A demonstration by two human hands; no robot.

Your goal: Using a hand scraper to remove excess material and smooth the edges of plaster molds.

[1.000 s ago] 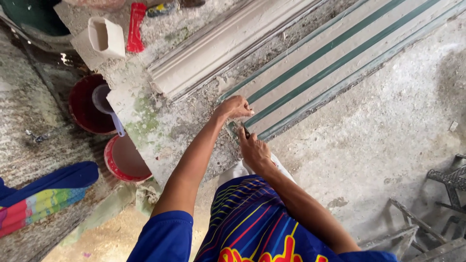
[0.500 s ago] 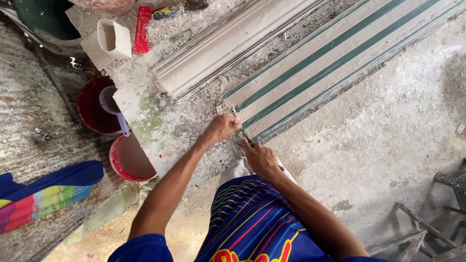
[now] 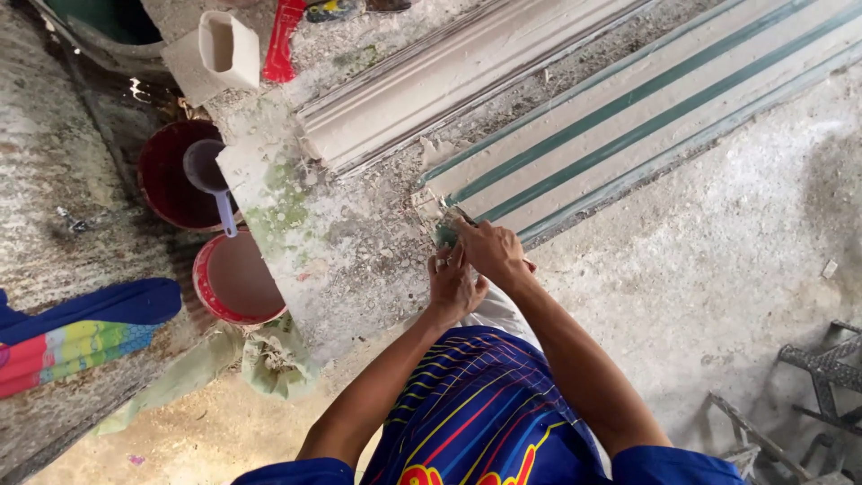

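— What are the fingers [image 3: 467, 235] doing there, mid-frame?

— The right hand [image 3: 492, 251] is curled shut on a small greenish tool [image 3: 446, 235], pressing it at the near end of the striped mould [image 3: 628, 108]. I'd guess a scraper, but it's mostly hidden. The left hand [image 3: 453, 289] sits just below, touching the right, fingers half bent; whether it grips anything I cannot tell. Looks like it's steadying the other.

— And the mould?

— It runs from the centre to the upper right, flat on the tabletop [image 3: 341, 242], green strips along it. Just above lies a pale moulding [image 3: 449, 76], parallel, close but apart, likely laid alongside so both stay in reach.

— Further out?

— At left, off the tabletop's edge, a dark red bucket [image 3: 166, 184] with a scoop [image 3: 211, 175] in it, and a second bucket [image 3: 235, 280] below it, near the work, I suppose for dipping. A white box [image 3: 220, 47] and a red thing [image 3: 283, 40] are at the upper left. Striped cloth [image 3: 76, 332] lies at far left, metal frames [image 3: 822, 377] at lower right.
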